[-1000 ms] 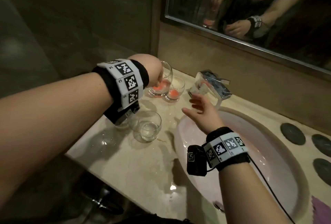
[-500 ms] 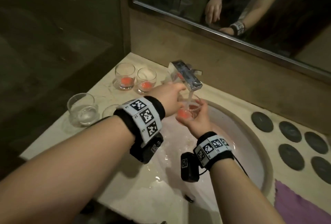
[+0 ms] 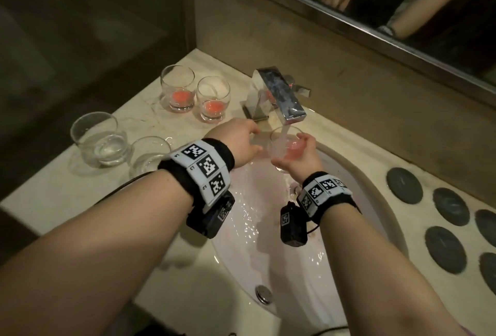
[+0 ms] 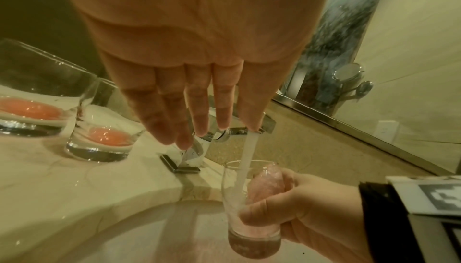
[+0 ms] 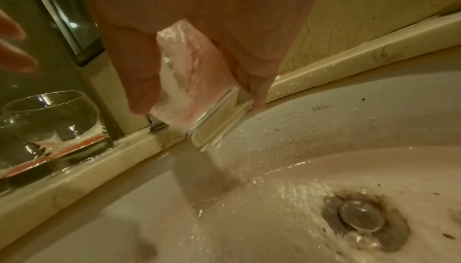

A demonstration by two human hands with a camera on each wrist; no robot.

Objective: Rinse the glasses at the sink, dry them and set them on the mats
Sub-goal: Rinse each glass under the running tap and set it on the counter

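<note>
Rinsing is now under way: the right hand point(image 3: 298, 156) wraps its thumb and fingers around a short clear glass tumbler with pink residue in it point(image 3: 285, 145), holding it upright over the white oval sink basin point(image 3: 375, 201) while the stream from the square chrome faucet point(image 3: 279, 99) runs straight into its mouth. Half a second ago the left hand point(image 3: 239, 142) was on that same tumbler; now it has let go and hangs just beside it with straight, relaxed fingers holding nothing, and the left wrist view shows its fingertips point(image 4: 199, 129) close to the faucet body, though contact cannot be confirmed. One second ago that hand was back at the row of dirty glasses, so the handover to the right hand is finished and the first soiled glass is being flushed. 2 clear tumblers with orange-pink dregs point(image 3: 177, 92) point(image 3: 213, 99) wait on the beige marble counter point(image 3: 80, 190) left of the faucet, and 2 clear tumblers holding only clear water point(image 3: 99, 139) point(image 3: 149, 156) stand nearer the counter's front edge. The dark round mats point(image 3: 405, 185) lie to the right of the basin with nothing on them, so drying and placing all lie ahead. A purple cloth point(image 3: 456, 331) barely peeks in at the bottom edge of the head view.
</note>
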